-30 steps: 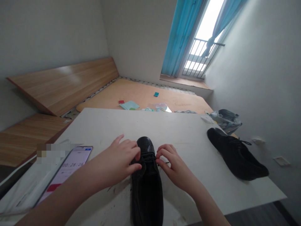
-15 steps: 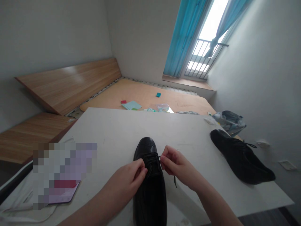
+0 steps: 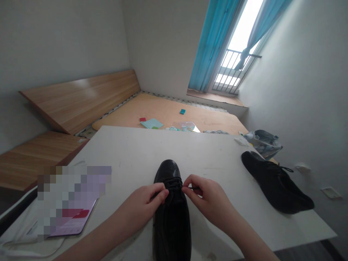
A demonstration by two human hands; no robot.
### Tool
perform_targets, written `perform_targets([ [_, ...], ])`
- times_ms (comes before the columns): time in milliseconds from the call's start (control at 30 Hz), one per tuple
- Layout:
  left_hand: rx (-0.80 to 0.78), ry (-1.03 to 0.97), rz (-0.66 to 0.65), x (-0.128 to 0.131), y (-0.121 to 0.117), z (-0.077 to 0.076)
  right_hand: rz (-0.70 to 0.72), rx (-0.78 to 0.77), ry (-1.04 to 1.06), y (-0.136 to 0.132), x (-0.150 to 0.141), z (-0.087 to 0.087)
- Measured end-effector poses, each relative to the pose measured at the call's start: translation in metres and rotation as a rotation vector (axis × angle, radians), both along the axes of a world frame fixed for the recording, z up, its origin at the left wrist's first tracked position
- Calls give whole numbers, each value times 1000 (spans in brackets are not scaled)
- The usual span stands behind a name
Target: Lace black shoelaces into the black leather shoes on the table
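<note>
Black lace-up shoe (image 3: 172, 214) sat upright on the white table (image 3: 130, 148), between both hands' fingers, toe pointing away, heel end cut off at the bottom of my view. Left hand (image 3: 143, 201): thumb and index closed together at the left side of the lacing (image 3: 172, 183); I couldn't tell if any lace was in there. Right hand (image 3: 209, 192): thumb and index tips pinched shut on a dark lace (image 3: 194, 188) just beside the lacing's right side, a strand running back under the fingers. Second black shoe (image 3: 276, 183), with a laced bow, lay well right of the right fingers, near the table edge. Left of the left fingers I had a phone (image 3: 87, 215), partly pixelated. Well beyond the fingertips: light blue sheet (image 3: 151, 123), small red item (image 3: 143, 119) and small teal item (image 3: 182, 111), all on an orange-tan surface (image 3: 163, 105). Crumpled grey bag (image 3: 263, 143) sat beyond the second shoe.
</note>
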State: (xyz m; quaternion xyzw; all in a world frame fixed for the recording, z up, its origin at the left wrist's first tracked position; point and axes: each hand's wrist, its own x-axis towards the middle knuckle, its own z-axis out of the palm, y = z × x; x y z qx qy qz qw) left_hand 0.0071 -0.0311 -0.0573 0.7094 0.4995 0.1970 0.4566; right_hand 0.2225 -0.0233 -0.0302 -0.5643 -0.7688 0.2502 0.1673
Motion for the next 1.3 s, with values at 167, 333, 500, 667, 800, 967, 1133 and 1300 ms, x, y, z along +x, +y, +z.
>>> perform_targets([
  [167,129,172,40,-2,-1,1,-34,5,79,0,6,-11],
  [333,-9,55,45,-5,1,-22,-115,-80,248,-5,14,-30],
  [500,1,97,25,-10,4,-23,-12,-17,441,-8,27,-35],
  [667,202,553,28,-24,12,-7,132,265,121,-6,28,-37],
  [800,-18,257,-176,-24,15,2,-59,487,-8,2,10,-44],
  [967,-178,-363,-1,0,9,-10,-201,180,509,15,-9,-39],
  [1133,-56,-380,172,17,4,-21,72,-191,656,17,-12,-32],
  [1300,353,25,26,25,4,-11,180,-510,668,19,-7,-24],
])
